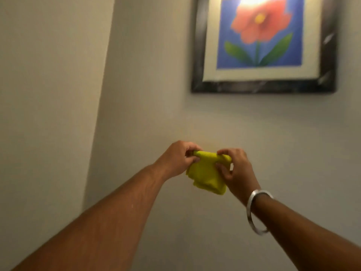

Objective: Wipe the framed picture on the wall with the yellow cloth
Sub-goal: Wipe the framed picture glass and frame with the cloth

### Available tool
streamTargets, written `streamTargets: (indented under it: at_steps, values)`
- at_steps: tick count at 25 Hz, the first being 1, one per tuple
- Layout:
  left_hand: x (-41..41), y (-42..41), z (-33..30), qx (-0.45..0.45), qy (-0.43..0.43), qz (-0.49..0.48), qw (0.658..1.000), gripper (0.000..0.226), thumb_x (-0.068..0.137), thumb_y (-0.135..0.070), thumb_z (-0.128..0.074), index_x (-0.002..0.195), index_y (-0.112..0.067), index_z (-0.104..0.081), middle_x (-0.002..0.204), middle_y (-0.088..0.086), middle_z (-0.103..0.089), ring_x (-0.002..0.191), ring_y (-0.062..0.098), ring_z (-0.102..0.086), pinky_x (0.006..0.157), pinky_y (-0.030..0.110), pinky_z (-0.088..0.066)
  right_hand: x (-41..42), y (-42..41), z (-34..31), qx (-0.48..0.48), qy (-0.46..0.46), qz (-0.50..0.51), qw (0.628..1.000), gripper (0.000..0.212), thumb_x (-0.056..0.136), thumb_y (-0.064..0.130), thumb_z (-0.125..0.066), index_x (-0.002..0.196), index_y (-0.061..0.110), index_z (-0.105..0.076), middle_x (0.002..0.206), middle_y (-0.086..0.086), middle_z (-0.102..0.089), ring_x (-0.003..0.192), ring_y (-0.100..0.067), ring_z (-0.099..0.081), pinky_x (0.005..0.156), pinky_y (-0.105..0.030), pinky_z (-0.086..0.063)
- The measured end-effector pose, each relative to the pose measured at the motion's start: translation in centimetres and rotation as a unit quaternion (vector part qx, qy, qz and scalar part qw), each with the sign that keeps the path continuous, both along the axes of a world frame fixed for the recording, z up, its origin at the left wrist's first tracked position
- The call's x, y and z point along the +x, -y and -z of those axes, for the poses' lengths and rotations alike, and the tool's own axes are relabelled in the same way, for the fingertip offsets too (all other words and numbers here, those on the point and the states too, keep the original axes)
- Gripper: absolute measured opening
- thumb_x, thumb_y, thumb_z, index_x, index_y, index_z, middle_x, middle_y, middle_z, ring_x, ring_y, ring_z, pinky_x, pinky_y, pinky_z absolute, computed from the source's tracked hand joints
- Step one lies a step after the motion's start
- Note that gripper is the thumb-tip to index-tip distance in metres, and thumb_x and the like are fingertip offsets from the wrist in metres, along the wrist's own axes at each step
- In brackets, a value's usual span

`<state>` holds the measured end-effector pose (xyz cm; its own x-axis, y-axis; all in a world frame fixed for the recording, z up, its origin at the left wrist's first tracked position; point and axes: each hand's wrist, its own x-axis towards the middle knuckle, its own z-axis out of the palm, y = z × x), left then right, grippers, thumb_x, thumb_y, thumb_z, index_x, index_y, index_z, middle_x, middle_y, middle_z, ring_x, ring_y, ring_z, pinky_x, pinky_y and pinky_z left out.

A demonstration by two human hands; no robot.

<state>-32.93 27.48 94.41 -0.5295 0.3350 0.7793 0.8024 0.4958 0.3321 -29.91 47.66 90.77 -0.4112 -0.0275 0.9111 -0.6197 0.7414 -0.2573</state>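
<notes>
Both at once, the hands pinch the top edge of a small, bunched yellow cloth (207, 173) in front of the plain pale wall (148, 94). The left hand (176, 159) is closed on the cloth's left upper corner, its fingers curled over a rolled fold. The right hand (235, 169) is closed on the right upper corner, thumb and fingertips pressing the fabric between them. Between the two grips the top edge runs as a short taut roll, and the rest of the cloth hangs below in a crumpled fold. A smooth silver metal bangle (256, 211) circles the right wrist. Both bare forearms reach up from the lower corners of the view. Up and to the right, well apart from the hands, hangs the dark-framed picture of a red flower on a blue ground (261, 36), with a bright glare on its upper glass. A vertical wall corner runs down at the left.
</notes>
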Motion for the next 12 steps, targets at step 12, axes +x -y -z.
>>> streamTargets:
  at_steps: [12]
  values:
    - [-0.1,-14.3,-17.9,0.121,-0.300,-0.146,0.935,0.020,0.073,-0.048,-0.075,0.090,-0.037,-0.071,0.141,0.000,-0.051,0.136,0.023,-0.038,0.110,0.047,-0.024,2.9,-12.5,-20.2,0.172,-0.234,0.249,0.924,0.027,0.089,0.009,-0.056,0.114,0.005,-0.064,0.120,-0.021,-0.056,0.097,-0.046,-0.059,0.081,-0.047,-0.053]
